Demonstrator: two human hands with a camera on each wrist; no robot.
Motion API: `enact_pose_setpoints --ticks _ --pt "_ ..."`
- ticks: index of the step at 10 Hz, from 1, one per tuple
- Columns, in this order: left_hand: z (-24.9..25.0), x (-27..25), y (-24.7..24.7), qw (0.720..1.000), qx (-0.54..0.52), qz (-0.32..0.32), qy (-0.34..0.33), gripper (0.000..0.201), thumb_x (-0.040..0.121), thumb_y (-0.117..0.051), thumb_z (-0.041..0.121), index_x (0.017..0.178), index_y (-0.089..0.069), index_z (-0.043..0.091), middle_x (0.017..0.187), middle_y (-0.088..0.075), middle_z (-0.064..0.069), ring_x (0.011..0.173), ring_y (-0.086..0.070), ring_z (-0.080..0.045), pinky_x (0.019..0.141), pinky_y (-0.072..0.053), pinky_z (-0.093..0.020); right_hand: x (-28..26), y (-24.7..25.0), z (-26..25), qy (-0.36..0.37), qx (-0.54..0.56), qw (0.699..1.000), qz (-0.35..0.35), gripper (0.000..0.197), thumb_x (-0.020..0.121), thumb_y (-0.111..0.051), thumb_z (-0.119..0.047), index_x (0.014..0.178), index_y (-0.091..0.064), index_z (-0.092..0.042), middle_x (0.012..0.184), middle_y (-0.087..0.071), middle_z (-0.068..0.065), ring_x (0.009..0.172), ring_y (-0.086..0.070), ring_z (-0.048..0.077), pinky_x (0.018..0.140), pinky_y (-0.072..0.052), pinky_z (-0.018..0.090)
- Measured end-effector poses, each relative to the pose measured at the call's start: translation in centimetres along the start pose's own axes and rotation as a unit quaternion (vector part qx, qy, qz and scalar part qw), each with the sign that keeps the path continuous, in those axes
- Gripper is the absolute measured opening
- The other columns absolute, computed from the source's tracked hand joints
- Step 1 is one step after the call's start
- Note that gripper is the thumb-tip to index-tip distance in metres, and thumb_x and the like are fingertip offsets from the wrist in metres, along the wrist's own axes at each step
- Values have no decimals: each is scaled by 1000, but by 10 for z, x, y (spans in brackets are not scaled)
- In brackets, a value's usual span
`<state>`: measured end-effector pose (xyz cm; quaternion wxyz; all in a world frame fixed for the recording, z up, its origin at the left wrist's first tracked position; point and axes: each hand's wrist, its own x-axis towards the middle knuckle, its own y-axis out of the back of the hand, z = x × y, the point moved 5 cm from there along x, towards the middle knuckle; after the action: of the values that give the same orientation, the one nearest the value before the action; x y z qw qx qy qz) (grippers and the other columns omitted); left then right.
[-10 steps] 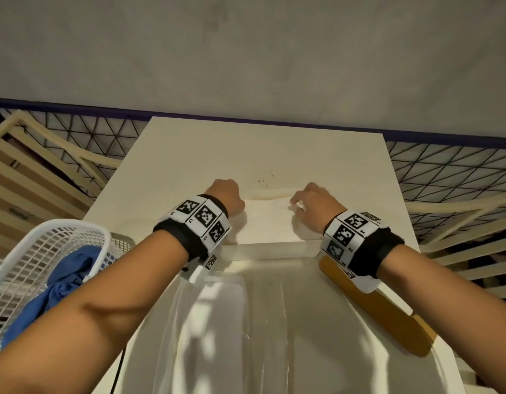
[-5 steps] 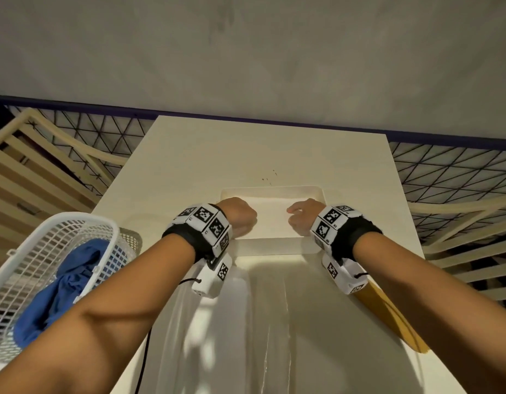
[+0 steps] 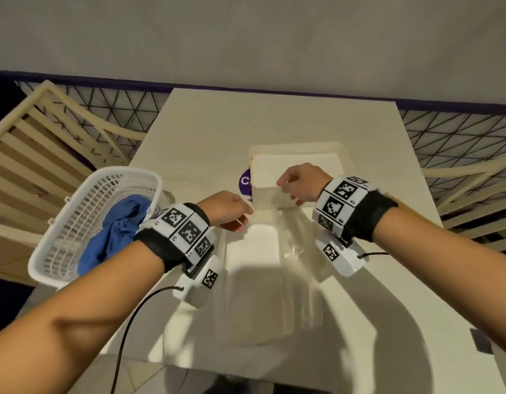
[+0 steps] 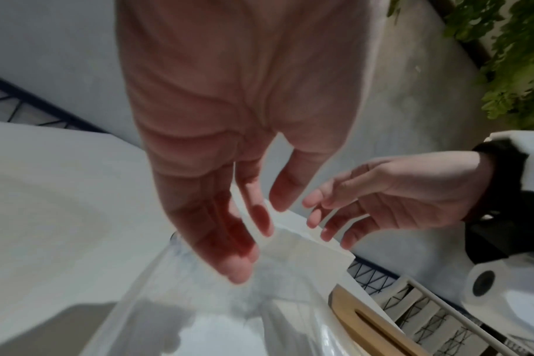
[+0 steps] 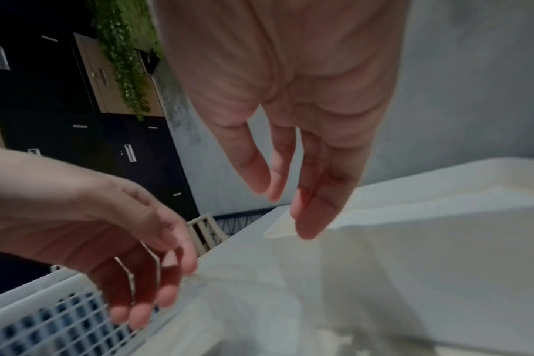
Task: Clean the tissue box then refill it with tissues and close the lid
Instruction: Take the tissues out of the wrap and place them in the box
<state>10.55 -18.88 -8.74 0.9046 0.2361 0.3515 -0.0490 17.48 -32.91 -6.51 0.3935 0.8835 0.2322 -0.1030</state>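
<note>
An open white tissue box (image 3: pixel 297 146) stands mid-table with a stack of white tissues (image 3: pixel 274 177) in it, rising above the near rim. My right hand (image 3: pixel 286 189) hovers over the stack's near edge; in the right wrist view its fingers (image 5: pixel 308 216) hang straight down, tips at the stack (image 5: pixel 427 240). My left hand (image 3: pixel 243 218) is just left of the stack's near corner, fingers relaxed at the mouth of the clear plastic wrapper (image 3: pixel 274 265). A purple label (image 3: pixel 244 182) shows left of the stack. The wooden lid (image 4: pixel 366 320) lies to the right.
A white mesh basket (image 3: pixel 75 223) holding a blue cloth (image 3: pixel 118 234) overhangs the table's left edge. The cream table (image 3: pixel 217 132) meets a grey wall at the back. Slatted frames and netting flank both sides.
Both hands were closed on the tissues in the box; now they have lifted and loosened. The left hand drew back toward me and left. The purple label has come into sight.
</note>
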Motion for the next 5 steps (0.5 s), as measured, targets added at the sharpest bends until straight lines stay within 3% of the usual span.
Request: enact_pose_setpoints --ticks 1,2,3,4,5 --pt "-30 -5 -11 997 -27 -27 71 16 96 -40 6 86 -53 4 75 -55 -10 59 -57 -18 45 -51 -18 -20 -44 -7 -29 44 996 -74 13 91 -49 -8 95 -61 -8 75 -59 6 65 -58 21 69 -54 32" --pt "-62 2 -27 993 -22 -51 106 18 93 -42 4 76 -49 5 74 -50 -11 71 -55 -25 77 -55 -33 -36 -91 1 -63 -1 988 -141 20 91 -50 -7 104 -63 0 76 -59 6 73 -57 21 76 -53 33" --pt "-79 0 -39 994 -16 -19 109 30 93 -40 9 64 -41 13 68 -44 -3 84 -59 -31 64 -46 -25 -49 -125 21 -89 -92 980 -154 30 90 -50 -9 117 -59 0 92 -54 8 90 -58 28 85 -50 36" --pt "-89 -7 -49 986 -57 11 155 38 95 -35 11 58 -32 15 65 -37 -1 123 -49 -38 60 -37 -30 -55 -136 38 -126 -127 975 -133 36 87 -55 -17 121 -56 -3 102 -58 12 102 -60 31 93 -48 41" --pt "-89 4 -56 993 4 -14 118 41 90 -41 -2 55 -25 11 94 -61 -19 117 -54 -40 87 -46 -38 -55 -131 47 -148 -155 973 -85 38 88 -54 -21 121 -54 -3 125 -56 18 116 -53 33 96 -43 39"
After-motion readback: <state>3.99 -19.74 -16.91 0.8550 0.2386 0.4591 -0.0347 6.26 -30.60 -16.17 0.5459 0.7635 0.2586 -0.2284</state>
